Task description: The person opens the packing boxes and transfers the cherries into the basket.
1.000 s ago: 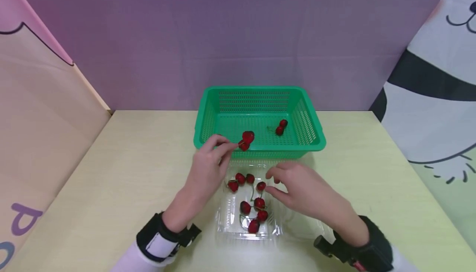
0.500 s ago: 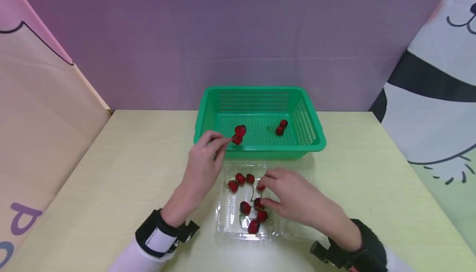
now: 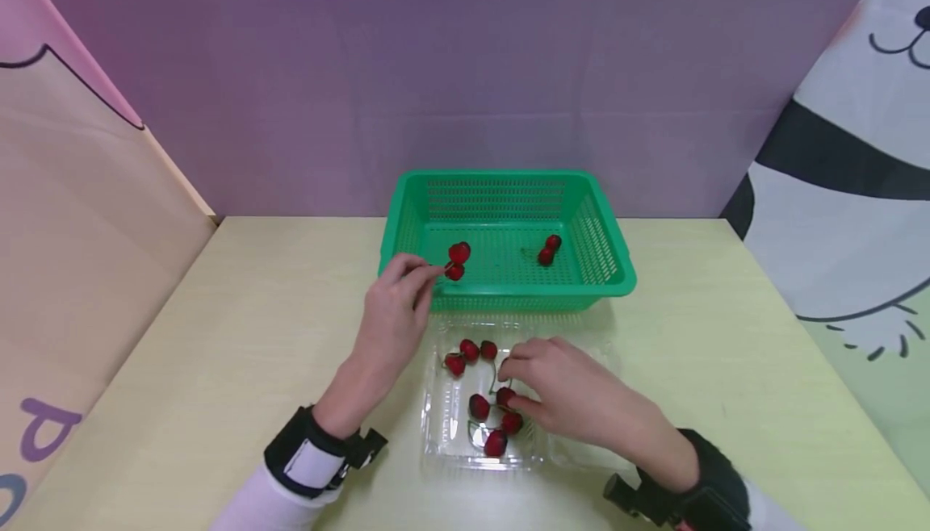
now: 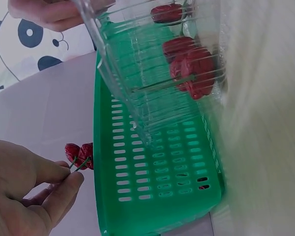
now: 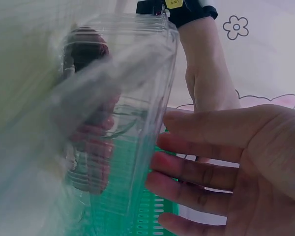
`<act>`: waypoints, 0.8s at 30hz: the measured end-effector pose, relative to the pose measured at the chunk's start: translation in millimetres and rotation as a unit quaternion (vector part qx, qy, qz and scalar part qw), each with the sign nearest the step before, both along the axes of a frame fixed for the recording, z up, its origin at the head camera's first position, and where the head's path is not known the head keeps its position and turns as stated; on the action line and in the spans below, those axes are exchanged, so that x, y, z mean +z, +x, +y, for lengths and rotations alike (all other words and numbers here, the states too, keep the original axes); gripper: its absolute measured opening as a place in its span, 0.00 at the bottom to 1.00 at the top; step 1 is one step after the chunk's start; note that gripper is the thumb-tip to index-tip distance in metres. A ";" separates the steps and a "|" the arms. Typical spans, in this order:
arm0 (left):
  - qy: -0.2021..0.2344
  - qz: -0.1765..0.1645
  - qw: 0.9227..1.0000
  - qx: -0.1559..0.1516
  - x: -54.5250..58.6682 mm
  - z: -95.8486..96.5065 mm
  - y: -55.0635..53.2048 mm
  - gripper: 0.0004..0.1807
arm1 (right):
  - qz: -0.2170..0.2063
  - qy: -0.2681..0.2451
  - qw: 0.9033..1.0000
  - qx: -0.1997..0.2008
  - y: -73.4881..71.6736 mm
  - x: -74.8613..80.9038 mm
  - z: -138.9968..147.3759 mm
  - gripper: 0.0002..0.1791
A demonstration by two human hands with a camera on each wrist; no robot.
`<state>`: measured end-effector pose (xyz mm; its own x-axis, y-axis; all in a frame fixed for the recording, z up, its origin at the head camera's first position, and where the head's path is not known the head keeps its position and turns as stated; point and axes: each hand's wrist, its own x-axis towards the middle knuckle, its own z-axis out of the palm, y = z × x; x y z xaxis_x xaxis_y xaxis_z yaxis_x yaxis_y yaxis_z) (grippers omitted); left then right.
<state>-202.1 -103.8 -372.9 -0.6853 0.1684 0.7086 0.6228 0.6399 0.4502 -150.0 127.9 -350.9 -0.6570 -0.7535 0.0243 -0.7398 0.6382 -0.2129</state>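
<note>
My left hand pinches the thin green stems of a few red cherries between thumb and fingertips. These cherries hang over the front left of the green basket; in the left wrist view they show just past its rim. Nearer to me is a clear plastic box with several cherries lying in it, stems attached. My right hand reaches over the box's right side, its fingertips close over a cherry. In the right wrist view its fingers are spread and loosely bent beside the clear wall.
Two cherries lie at the right inside the basket. The box's clear lid lies folded out to the right, under my right forearm. Behind the pale table hangs a purple cloth, with printed cloths at both sides.
My left hand has drawn left and slightly back over the basket, carrying the pinched cherries. My right hand has moved left and slightly toward me, and now covers a cherry at the box's right.
</note>
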 end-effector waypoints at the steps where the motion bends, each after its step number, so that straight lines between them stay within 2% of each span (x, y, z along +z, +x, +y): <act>1: 0.000 0.000 1.000 0.001 0.1 -0.1 -0.2 0.09 | -0.002 0.001 1.000 0.000 0.2 -0.2 -0.1 0.09; 9: -0.005 -0.014 1.000 0.013 -2.4 -2.4 -2.3 0.08 | -0.040 -0.001 0.999 0.003 2.0 -3.7 -3.3 0.09; 14: -0.016 -0.032 0.999 0.027 -6.5 -4.0 -3.3 0.08 | -0.038 0.006 0.999 0.008 3.8 -6.4 -5.0 0.09; 24: -0.018 -0.033 0.999 0.036 -5.9 -4.1 -5.3 0.08 | -0.044 0.014 0.999 0.004 4.6 -9.6 -6.8 0.08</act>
